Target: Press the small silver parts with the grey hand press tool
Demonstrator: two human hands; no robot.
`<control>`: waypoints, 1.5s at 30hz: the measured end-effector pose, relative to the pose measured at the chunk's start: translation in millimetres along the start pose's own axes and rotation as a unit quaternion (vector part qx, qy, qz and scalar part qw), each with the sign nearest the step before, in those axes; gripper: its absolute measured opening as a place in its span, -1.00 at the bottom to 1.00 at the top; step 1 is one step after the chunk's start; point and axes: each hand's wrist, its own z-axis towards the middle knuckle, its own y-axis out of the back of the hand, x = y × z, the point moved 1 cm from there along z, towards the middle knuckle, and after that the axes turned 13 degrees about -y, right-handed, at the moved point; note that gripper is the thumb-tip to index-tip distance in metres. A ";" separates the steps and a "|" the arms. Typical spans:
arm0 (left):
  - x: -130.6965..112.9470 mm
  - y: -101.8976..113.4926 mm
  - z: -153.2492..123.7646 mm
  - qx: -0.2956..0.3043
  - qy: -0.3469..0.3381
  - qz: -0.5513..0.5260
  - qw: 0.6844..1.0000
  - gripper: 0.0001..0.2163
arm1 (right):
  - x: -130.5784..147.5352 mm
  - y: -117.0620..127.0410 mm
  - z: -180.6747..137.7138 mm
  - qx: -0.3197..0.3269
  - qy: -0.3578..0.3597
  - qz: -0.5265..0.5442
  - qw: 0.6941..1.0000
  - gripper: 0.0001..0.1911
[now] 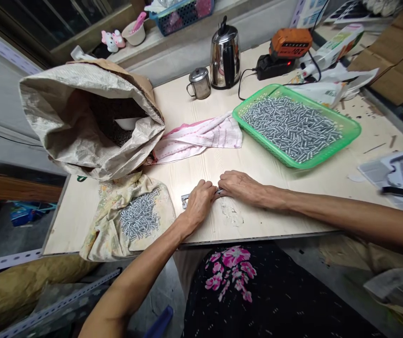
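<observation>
My left hand (200, 201) is closed over a flat grey metal piece (185, 201) with a notched end, which sticks out on its left side, low over the table. Close beside it, my right hand (239, 188) has its fingers curled together at the piece's other end; what they pinch is mostly hidden. Left of my hands, a pile of small silver metal pins (140, 215) lies on a crumpled patterned cloth (108, 230). A green plastic basket (352, 131), beyond my right forearm, holds many similar silver pins.
A large open woven sack (64, 141) stands at the left with dark small pieces inside. A pink and white towel (201, 138) lies beside it. Behind stand a metal mug (200, 83), a steel kettle (217, 58) and an orange battery (290, 43) on a black charger (275, 66).
</observation>
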 end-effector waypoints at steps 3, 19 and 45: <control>-3.9 -2.9 -8.0 -0.033 0.011 0.009 0.999 -0.75 | -10.1 2.8 1.1 -0.008 0.007 0.023 1.000 -0.66; -73.1 -43.3 -50.9 -0.172 0.016 -0.081 0.982 -0.51 | -1.0 17.0 48.7 -0.028 0.004 -0.053 0.998 -0.84; 14.9 2.2 -107.2 -0.316 0.259 0.068 0.910 -0.80 | -28.4 128.1 -18.5 -0.348 -0.056 -0.035 0.935 -0.64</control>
